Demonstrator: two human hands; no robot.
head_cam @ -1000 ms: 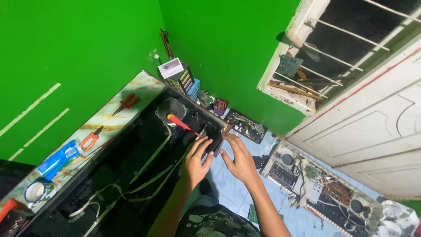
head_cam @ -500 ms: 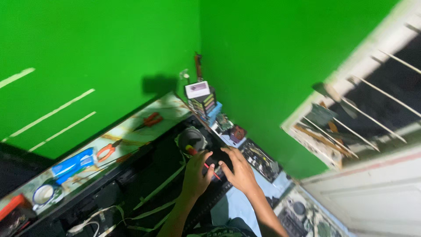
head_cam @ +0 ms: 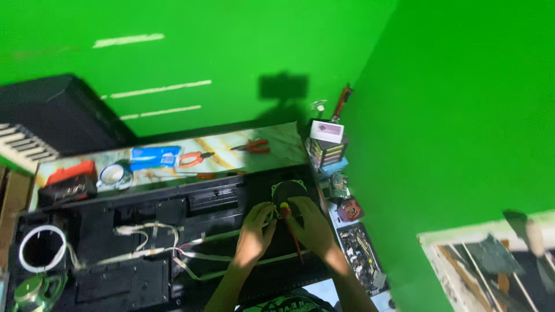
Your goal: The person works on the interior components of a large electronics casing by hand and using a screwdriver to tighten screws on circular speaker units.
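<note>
Now | right hand (head_cam: 312, 226) grips red-handled screwdriver (head_cam: 287, 218) | left hand (head_cam: 254, 232) curled (empty?) beside round black speaker (head_cam: 287, 189)

Both hands, left hand (head_cam: 254, 231) and right hand (head_cam: 312, 225), now closer together around the red-handled screwdriver (head_cam: 287, 219).

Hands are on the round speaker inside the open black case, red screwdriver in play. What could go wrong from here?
1. The right hand holds the red-handled screwdriver at the round speaker; a slip might puncture it.
2. Loose white cables run across the open black case beside the left hand; a forearm may snag them.
3. Orange pliers lie on the ledge above the case and might get knocked in.
</note>
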